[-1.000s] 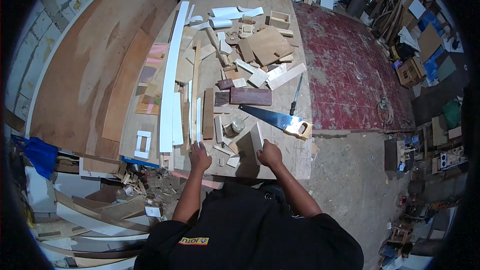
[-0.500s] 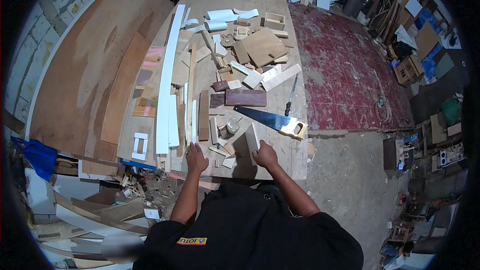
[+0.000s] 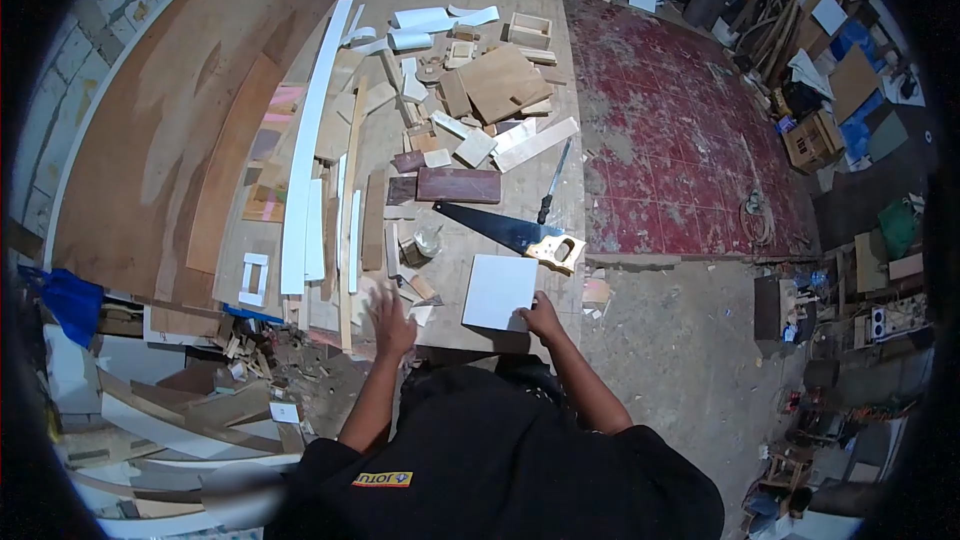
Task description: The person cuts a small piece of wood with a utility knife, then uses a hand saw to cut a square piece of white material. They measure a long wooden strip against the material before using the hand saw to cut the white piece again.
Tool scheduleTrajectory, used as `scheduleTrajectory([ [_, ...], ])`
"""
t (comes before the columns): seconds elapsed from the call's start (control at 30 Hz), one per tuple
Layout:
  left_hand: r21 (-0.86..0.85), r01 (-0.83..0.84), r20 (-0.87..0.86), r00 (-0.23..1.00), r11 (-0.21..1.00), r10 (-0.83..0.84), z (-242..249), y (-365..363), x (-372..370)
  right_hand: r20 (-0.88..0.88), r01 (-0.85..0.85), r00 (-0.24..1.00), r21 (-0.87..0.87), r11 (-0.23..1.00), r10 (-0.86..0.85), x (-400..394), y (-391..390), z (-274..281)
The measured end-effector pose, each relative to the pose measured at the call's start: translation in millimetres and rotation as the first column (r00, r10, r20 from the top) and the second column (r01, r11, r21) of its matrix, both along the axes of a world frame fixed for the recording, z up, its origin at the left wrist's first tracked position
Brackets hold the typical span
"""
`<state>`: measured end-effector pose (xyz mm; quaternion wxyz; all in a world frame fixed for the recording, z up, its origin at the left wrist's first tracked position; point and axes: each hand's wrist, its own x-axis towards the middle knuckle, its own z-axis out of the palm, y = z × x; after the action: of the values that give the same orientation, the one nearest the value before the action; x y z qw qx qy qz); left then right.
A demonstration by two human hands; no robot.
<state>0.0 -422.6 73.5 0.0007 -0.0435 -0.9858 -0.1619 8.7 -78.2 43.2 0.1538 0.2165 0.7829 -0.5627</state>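
Observation:
My right hand (image 3: pixel 542 319) grips the right edge of a white rectangular panel (image 3: pixel 500 292), its broad face showing above the front of the wooden table (image 3: pixel 455 240). Fingers apart and slightly blurred, my left hand (image 3: pixel 393 320) is at the table's front edge, holding nothing, beside small wood offcuts (image 3: pixel 424 287). A glass jar (image 3: pixel 427 242) stands just beyond those offcuts. Behind the panel lies a handsaw (image 3: pixel 510 232) with a light wooden handle, and a thin dark-handled tool (image 3: pixel 556 180) rests near its blade.
Long white strips (image 3: pixel 315 150) and narrow boards lie along the table's left side. A dark red block (image 3: pixel 458 185), mixed wood pieces and curled white sheets (image 3: pixel 420 18) occupy the middle and back. Large brown panels (image 3: pixel 150 140) lean at the left.
The white panel has turned from nearly edge-on to showing its broad face. My left hand has lifted off the strips, its fingers spreading. The view has shifted slightly.

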Motion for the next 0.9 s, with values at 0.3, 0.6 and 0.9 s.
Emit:
scheduleTrajectory([
  [0.3, 0.265, 0.196, 0.229, 0.939, 0.944, -0.258, -9, 117, 17, 0.109, -0.179, 0.978, 0.015, 0.984, 0.176, 5, 63, 2],
  [0.6, 0.459, -0.028, 0.197, 0.978, 0.888, -0.071, -34, 165, 29, 0.114, -0.314, 0.946, 0.102, 0.944, 0.303, -13, 78, 3],
  [0.9, 0.660, -0.415, 0.385, 0.903, 0.626, 0.192, -50, 152, 28, 0.089, -0.419, 0.903, -0.027, 0.907, 0.420, -14, 85, -6],
])
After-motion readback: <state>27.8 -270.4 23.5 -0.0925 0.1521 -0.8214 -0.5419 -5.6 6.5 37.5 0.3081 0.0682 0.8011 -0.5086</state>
